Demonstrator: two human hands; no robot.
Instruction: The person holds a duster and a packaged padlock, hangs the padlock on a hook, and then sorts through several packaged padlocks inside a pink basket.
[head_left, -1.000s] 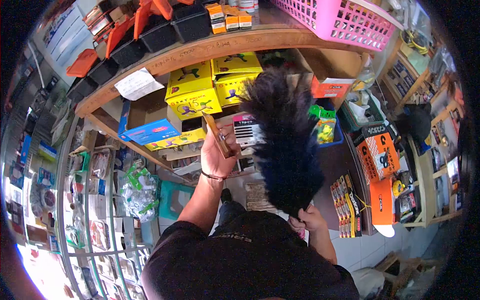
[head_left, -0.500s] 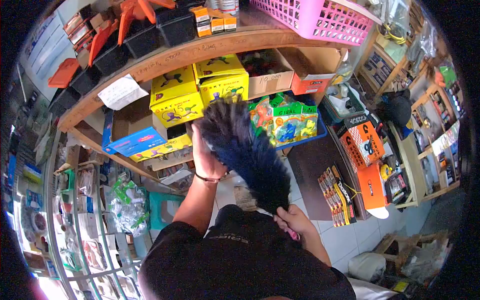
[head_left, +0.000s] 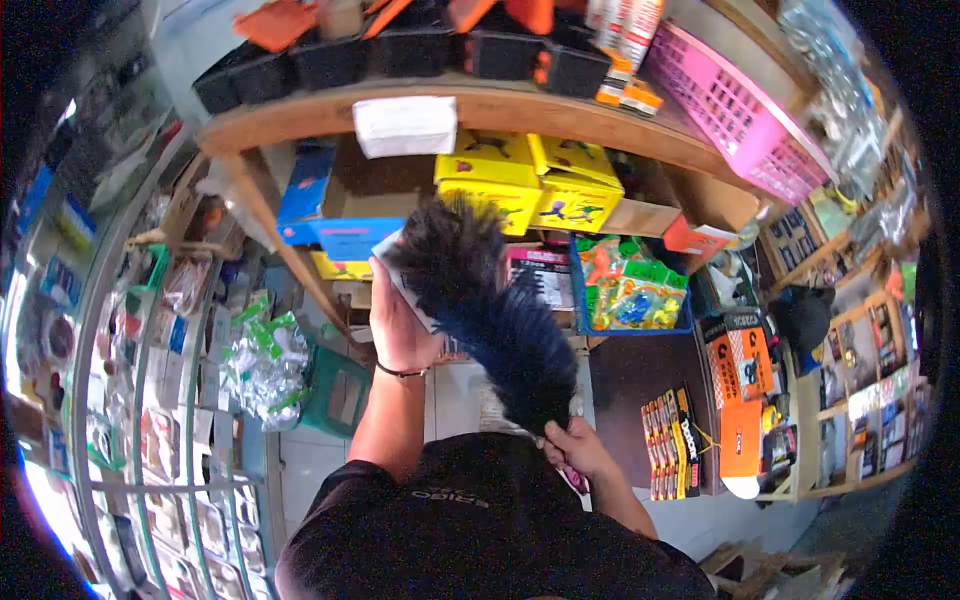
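Observation:
A dark blue and black feather duster (head_left: 505, 330) slants across the middle of the view. My right hand (head_left: 580, 452) is closed around its handle end, where a bit of pink shows. On the left, my raised left hand (head_left: 402, 335) grips a pale, flat, box-like thing (head_left: 388, 246), mostly covered by the feathers. The duster's tip lies over this pale thing, and its kind cannot be made out. Behind the feathers stand yellow boxes (head_left: 487, 180) and a blue box (head_left: 360, 238) on the shelf.
A wooden shelf edge (head_left: 300, 115) with a paper label (head_left: 405, 126) runs above my hands. A pink basket (head_left: 740, 110) sits at upper right. A blue tray (head_left: 640, 328) holds colourful packets. A glass case (head_left: 180, 400) stands left, beside a green stool (head_left: 335, 390).
The view has turned left, so the shelf and its boxes appear farther right. The pale thing in my left hand shows more from behind the feathers. My right hand keeps its grip.

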